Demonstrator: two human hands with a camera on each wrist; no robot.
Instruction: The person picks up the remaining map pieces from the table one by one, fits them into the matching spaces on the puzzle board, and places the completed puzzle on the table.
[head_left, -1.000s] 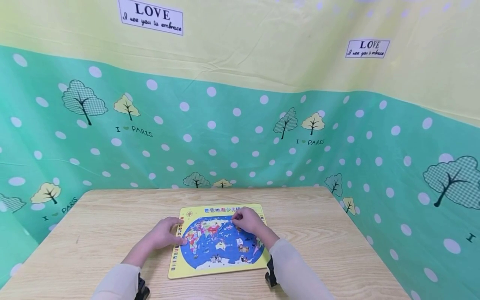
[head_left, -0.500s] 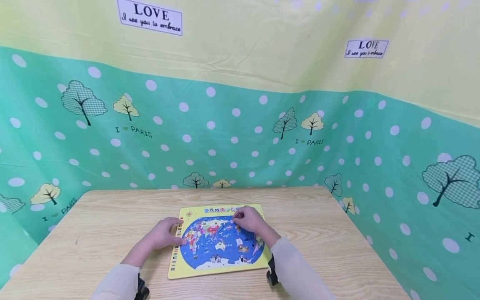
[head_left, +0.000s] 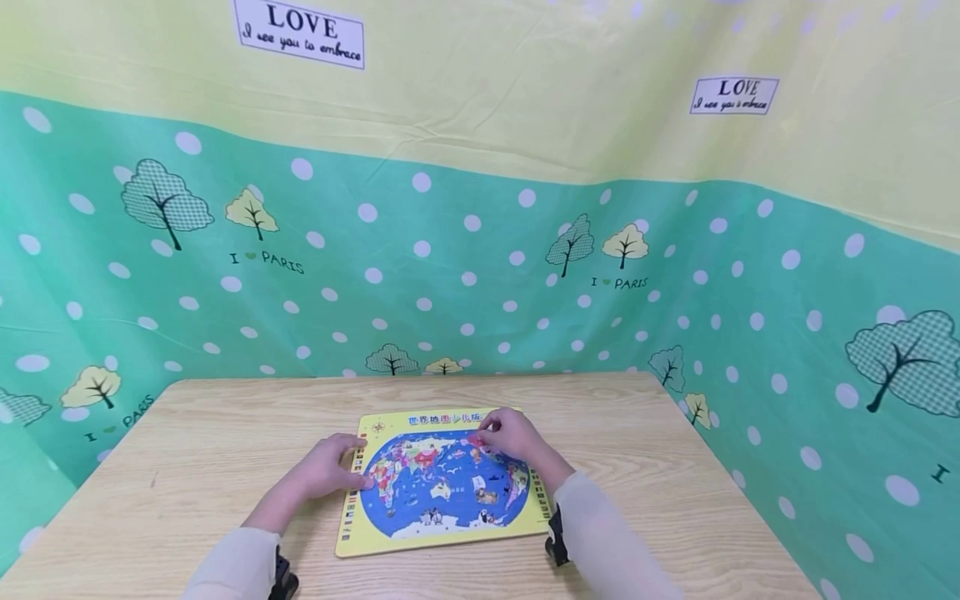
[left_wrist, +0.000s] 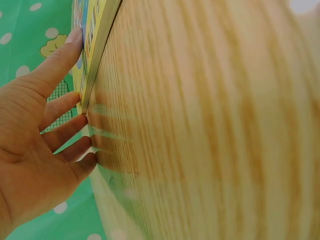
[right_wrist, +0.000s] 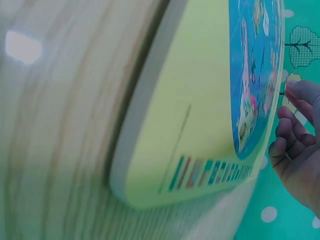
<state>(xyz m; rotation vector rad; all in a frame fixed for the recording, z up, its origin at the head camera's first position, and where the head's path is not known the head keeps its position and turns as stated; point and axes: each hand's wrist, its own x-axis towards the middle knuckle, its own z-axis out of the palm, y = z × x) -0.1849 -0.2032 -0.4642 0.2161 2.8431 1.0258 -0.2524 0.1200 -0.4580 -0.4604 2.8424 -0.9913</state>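
A yellow world-map board (head_left: 450, 546) with a blue oval map lies on the table. My left hand (head_left: 330, 465) rests at its left edge, thumb on the face and fingers spread along the side. In the left wrist view, the left hand's fingers (left_wrist: 65, 132) look relaxed, not wrapped round the board. My right hand (head_left: 513, 435) is over the map's upper right, fingers bent. A small red patch (head_left: 476, 437) shows beside its fingertips; whether it is a loose piece or print, and whether it is pinched, I cannot tell. The right wrist view shows the right hand (right_wrist: 300, 140) beyond the board.
The wooden table (head_left: 637, 483) extends on both sides of the board. A green and yellow curtain (head_left: 450, 283) with dots and trees hangs behind and to the sides. Dark wrist cameras sit below both sleeves.
My right hand has shifted slightly to the right, uncovering more of the red patch on the upper map. My left hand and the board look unmoved.
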